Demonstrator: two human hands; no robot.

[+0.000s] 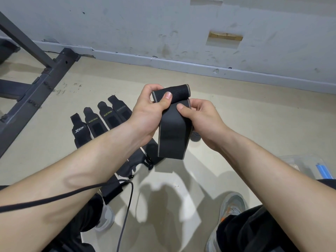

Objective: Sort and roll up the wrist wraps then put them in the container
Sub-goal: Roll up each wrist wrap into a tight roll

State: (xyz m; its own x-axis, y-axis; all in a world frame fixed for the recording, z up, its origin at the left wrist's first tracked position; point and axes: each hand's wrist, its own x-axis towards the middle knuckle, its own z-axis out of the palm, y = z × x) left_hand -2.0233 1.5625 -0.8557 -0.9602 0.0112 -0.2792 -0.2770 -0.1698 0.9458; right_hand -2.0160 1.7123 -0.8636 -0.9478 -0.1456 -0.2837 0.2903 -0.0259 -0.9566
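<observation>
In the head view, you are holding one black wrist wrap (172, 135) up in front of you, above the floor (254, 124), between both hands. Your left hand (151, 106) is gripping the top end, with its fingers (156, 88) curling round the back and the thumb pressing on the front. That end is folding over into a short, loose roll that is showing a mesh-like texture. Your right hand (201, 120) is pinching the band just below the roll, thumb on the front and the other fingers wrapping behind it. The rest of the wrap is hanging down flat and smooth, dark grey to black, with a thin pale edging along both sides.

A row of four wraps (101, 120) is lying side by side on the floor to the left, under your left forearm, with printed lettering on them. A clear container (305, 166) is sitting at the right edge, partly hidden by your right arm. A dark metal frame (36, 84) is standing at the far left.
</observation>
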